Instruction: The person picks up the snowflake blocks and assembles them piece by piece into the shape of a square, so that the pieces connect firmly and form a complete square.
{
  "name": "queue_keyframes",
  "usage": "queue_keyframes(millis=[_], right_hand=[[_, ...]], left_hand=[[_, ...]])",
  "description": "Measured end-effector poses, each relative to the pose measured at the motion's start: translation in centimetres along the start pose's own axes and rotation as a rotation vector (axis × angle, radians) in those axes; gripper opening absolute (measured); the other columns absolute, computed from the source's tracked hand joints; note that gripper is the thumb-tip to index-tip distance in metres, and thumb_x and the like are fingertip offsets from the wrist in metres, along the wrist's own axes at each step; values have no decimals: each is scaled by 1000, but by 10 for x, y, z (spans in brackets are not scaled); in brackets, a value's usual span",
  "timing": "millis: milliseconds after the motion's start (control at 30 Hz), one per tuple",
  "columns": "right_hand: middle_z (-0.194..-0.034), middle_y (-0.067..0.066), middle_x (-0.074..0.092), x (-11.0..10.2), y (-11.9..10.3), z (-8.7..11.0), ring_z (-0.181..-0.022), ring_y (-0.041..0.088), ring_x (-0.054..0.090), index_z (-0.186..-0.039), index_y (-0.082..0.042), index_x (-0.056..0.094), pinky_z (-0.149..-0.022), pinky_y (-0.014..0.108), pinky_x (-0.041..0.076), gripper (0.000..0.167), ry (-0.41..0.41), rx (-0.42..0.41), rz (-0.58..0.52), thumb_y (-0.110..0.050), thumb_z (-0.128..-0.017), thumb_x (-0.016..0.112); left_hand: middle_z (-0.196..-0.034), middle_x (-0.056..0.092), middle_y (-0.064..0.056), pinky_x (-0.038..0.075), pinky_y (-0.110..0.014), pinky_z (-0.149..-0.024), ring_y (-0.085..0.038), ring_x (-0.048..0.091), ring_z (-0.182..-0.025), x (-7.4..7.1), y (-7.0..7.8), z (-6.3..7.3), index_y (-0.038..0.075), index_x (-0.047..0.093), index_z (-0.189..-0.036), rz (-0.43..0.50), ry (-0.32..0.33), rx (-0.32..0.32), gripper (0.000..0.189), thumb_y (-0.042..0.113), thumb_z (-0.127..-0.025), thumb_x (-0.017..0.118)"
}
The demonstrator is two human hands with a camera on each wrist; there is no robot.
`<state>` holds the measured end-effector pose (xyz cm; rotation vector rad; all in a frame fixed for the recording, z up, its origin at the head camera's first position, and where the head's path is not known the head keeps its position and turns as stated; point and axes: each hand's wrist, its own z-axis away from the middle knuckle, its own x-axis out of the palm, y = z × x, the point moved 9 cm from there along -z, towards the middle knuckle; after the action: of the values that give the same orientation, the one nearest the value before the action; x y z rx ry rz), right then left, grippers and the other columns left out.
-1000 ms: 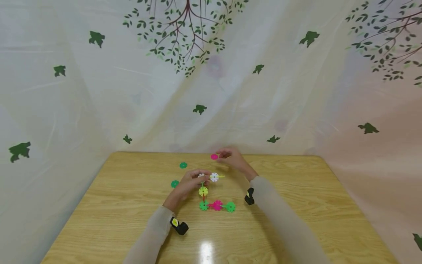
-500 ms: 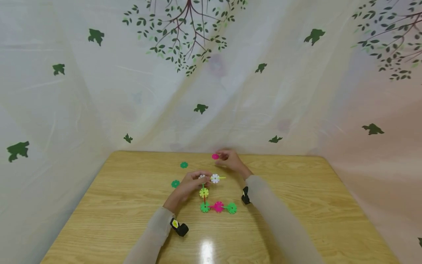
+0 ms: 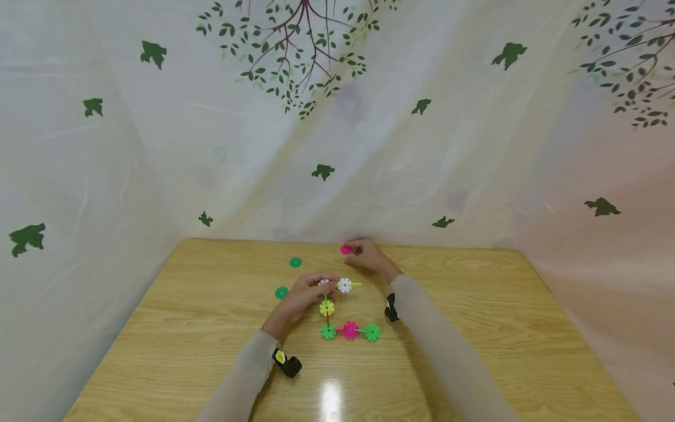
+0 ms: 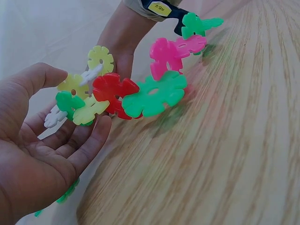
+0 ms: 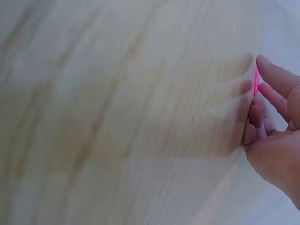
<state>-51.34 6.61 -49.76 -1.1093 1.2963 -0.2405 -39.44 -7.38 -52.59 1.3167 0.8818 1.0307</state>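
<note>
My left hand [image 3: 302,296] grips the upper corner of a linked chain of notched flower-shaped plastic discs, thumb on one side and fingers behind. Its side runs down through a yellow disc [image 3: 327,308] to a green disc [image 3: 329,332], then right through a pink disc [image 3: 351,330] to another green one [image 3: 372,333]. A white disc [image 3: 345,285] juts right from the grip. The left wrist view shows a red disc [image 4: 112,89] joining yellow to green. At the table's back, my right hand [image 3: 371,258] pinches a loose pink disc [image 5: 256,82], seen edge-on between thumb and fingers.
Two loose green discs lie left of the left hand, one farther back [image 3: 295,262] and one nearer [image 3: 282,292]. The wooden table [image 3: 448,351] ends at a pale cloth backdrop [image 3: 237,164] printed with leaves. Black cameras sit on both sleeves.
My right hand has closed in leftward on the loose pink disc, its fingers now overlapping it. The left hand and the chain stay put; the head view shifts slightly.
</note>
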Motion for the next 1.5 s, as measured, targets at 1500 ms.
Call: queue_keyframes(millis=[1500], right_hand=[[-105, 21, 76, -19, 0, 39, -82, 10, 68, -110, 8, 74, -72, 21, 57, 24, -41, 104, -126, 5, -86, 75]], left_hand=[[-102, 70, -3, 57, -25, -82, -18, 73, -92, 11, 7, 2, 1, 62, -134, -40, 35, -11, 41, 15, -96, 70]])
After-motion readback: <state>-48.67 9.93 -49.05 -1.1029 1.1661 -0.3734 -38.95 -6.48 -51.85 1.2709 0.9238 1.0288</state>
